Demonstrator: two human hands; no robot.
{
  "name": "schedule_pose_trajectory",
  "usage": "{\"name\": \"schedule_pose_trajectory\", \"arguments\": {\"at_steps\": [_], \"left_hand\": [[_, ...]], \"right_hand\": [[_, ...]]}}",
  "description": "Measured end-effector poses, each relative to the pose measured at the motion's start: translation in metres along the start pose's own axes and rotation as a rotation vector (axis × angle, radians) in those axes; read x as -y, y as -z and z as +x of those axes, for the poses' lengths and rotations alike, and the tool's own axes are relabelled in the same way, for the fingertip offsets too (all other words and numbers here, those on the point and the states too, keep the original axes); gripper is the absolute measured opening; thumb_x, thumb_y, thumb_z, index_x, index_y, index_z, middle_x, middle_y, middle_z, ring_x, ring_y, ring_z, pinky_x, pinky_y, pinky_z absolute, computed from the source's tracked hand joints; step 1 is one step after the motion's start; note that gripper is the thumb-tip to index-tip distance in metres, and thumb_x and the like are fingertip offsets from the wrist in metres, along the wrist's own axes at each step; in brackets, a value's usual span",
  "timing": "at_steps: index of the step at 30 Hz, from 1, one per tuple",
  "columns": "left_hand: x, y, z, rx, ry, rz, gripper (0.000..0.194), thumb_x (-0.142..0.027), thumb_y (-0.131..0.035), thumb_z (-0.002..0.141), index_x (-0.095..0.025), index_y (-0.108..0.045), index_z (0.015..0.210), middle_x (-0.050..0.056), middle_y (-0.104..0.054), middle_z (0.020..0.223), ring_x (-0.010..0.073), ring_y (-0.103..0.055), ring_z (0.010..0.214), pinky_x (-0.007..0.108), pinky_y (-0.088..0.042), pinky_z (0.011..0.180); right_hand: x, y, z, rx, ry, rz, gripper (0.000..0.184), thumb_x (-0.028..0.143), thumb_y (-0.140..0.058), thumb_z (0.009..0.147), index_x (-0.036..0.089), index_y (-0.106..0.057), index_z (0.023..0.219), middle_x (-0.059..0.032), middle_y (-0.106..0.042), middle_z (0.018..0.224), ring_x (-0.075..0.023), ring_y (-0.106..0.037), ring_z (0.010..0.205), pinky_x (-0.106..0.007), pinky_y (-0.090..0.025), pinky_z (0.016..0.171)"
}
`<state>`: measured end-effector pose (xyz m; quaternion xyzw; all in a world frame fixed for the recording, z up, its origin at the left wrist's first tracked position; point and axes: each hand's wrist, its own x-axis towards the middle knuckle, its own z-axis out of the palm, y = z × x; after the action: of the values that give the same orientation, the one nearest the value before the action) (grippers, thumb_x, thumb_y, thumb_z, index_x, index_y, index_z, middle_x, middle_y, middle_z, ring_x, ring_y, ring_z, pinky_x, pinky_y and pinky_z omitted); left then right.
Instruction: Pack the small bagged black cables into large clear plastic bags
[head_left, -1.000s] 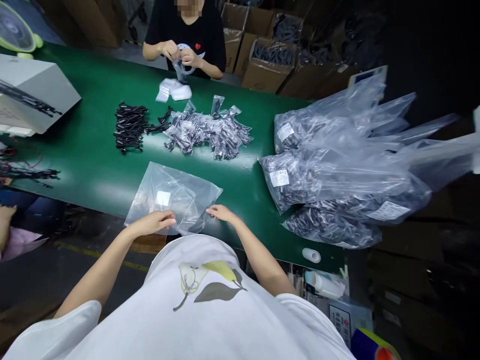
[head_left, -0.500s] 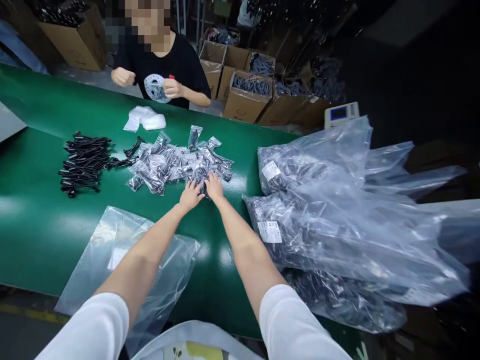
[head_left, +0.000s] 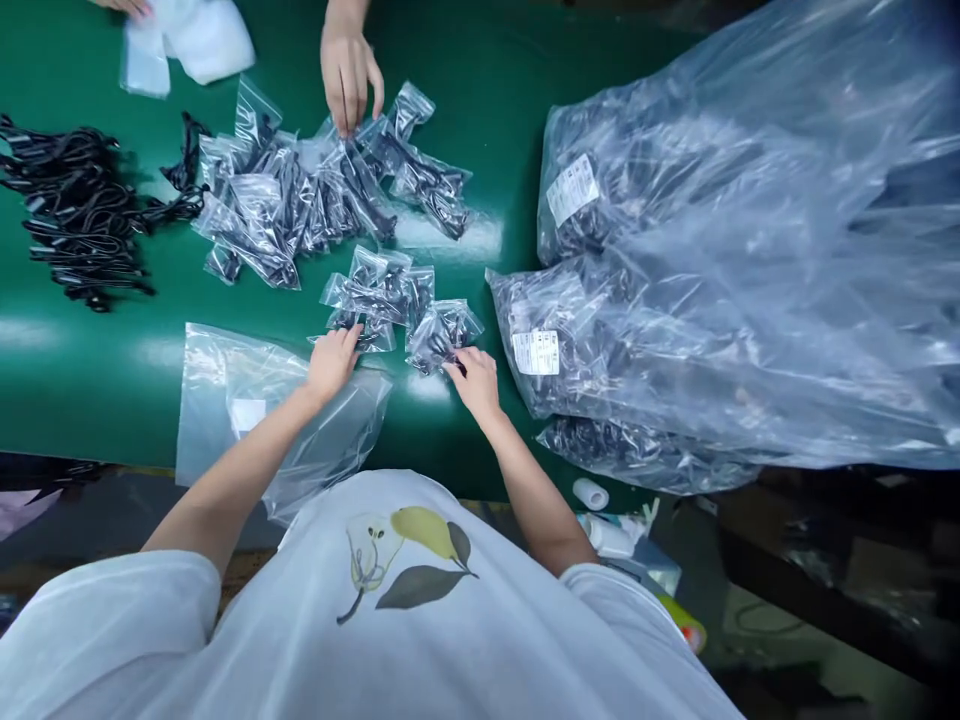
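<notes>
On the green table, a small group of clear zip bags with black cables inside [head_left: 379, 290] lies in front of me. My left hand [head_left: 334, 362] rests against the near left edge of this group, fingers stretched along a bag. My right hand [head_left: 476, 382] has thumb and fingers closed on the near edge of a bagged cable [head_left: 439, 335] at the group's right side. Beyond lies a larger pile of bagged cables [head_left: 262, 200]. Across the table, another person's hand [head_left: 349, 80] reaches down onto that pile.
Loose black cables [head_left: 82, 210] lie at the left. Large filled plastic bags with labels [head_left: 675, 300] crowd the right side. A flat clear bag [head_left: 217, 400] lies under my left forearm. Small empty bags [head_left: 214, 40] sit at the far edge near the person's other hand [head_left: 131, 8].
My view has tilted down. Both hands have come back towards me, and a small group of bagged cables now lies apart from the pile. The other person's hand has come onto the pile.
</notes>
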<state>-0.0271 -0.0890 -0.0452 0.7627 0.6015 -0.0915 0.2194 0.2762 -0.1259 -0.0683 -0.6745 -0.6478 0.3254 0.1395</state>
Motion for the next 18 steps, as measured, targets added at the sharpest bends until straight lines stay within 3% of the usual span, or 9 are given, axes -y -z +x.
{"name": "schedule_pose_trajectory", "arguments": {"at_steps": [2,5,9,12,14,16,18], "left_hand": [[-0.008,-0.001,0.003,0.111,0.01,0.04,0.05,-0.029,-0.046,0.098,-0.012,-0.05,0.145,0.021,-0.07,0.116,0.0338,-0.066,0.107,0.042,-0.047,0.091],[-0.018,-0.006,0.003,0.207,0.131,0.083,0.049,-0.033,-0.041,0.1,-0.016,-0.05,0.144,0.019,-0.075,0.102,0.0331,-0.071,0.092,0.038,-0.048,0.079],[-0.019,-0.014,-0.014,0.236,0.21,0.002,0.042,-0.03,-0.039,0.099,-0.018,-0.058,0.134,0.016,-0.075,0.094,0.0311,-0.072,0.088,0.036,-0.047,0.077],[-0.014,-0.022,-0.035,0.144,0.273,-0.261,0.033,-0.027,-0.042,0.095,-0.022,-0.063,0.121,0.009,-0.074,0.091,0.0257,-0.069,0.085,0.032,-0.046,0.078],[-0.013,-0.029,-0.049,0.045,0.334,-0.471,0.024,-0.032,-0.044,0.095,-0.022,-0.064,0.103,0.005,-0.07,0.082,0.0225,-0.066,0.08,0.03,-0.046,0.077],[-0.015,-0.034,-0.06,-0.063,0.385,-0.645,0.019,-0.039,-0.051,0.093,-0.022,-0.059,0.088,0.002,-0.065,0.076,0.0203,-0.064,0.078,0.028,-0.047,0.077],[-0.021,-0.035,-0.066,-0.156,0.363,-0.813,0.017,-0.038,-0.058,0.089,-0.022,-0.055,0.092,0.003,-0.066,0.086,0.0184,-0.066,0.082,0.028,-0.049,0.081]], "right_hand": [[0.0,-0.004,-0.012,0.054,-0.056,0.006,0.03,0.037,-0.055,0.098,0.019,-0.071,0.115,-0.012,-0.07,0.108,-0.0286,-0.065,0.104,-0.046,-0.05,0.099],[0.004,-0.016,-0.029,0.06,-0.094,0.018,0.032,0.032,-0.054,0.098,0.018,-0.067,0.124,-0.0137,-0.069,0.116,-0.0287,-0.065,0.109,-0.043,-0.051,0.099],[-0.001,-0.023,-0.06,0.032,-0.029,-0.052,0.035,0.011,-0.045,0.095,0.021,-0.072,0.114,-0.0111,-0.062,0.137,-0.0277,-0.05,0.137,-0.05,-0.033,0.121],[-0.01,-0.028,-0.087,0.0,-0.054,-0.002,0.044,0.003,-0.037,0.091,0.022,-0.072,0.111,-0.0074,-0.049,0.153,-0.0226,-0.035,0.149,-0.046,-0.023,0.127],[-0.013,-0.036,-0.1,-0.075,-0.194,0.018,0.039,0.01,-0.042,0.093,0.019,-0.065,0.123,-0.0125,-0.047,0.153,-0.0235,-0.038,0.147,-0.044,-0.03,0.124],[-0.012,-0.046,-0.108,-0.14,-0.363,0.001,0.046,0.021,-0.053,0.093,0.015,-0.052,0.139,-0.018,-0.052,0.144,-0.0269,-0.046,0.138,-0.045,-0.036,0.119],[-0.01,-0.051,-0.112,-0.091,-0.458,-0.026,0.055,0.023,-0.06,0.09,0.011,-0.047,0.142,-0.0183,-0.059,0.13,-0.0287,-0.053,0.126,-0.045,-0.041,0.112]]}}
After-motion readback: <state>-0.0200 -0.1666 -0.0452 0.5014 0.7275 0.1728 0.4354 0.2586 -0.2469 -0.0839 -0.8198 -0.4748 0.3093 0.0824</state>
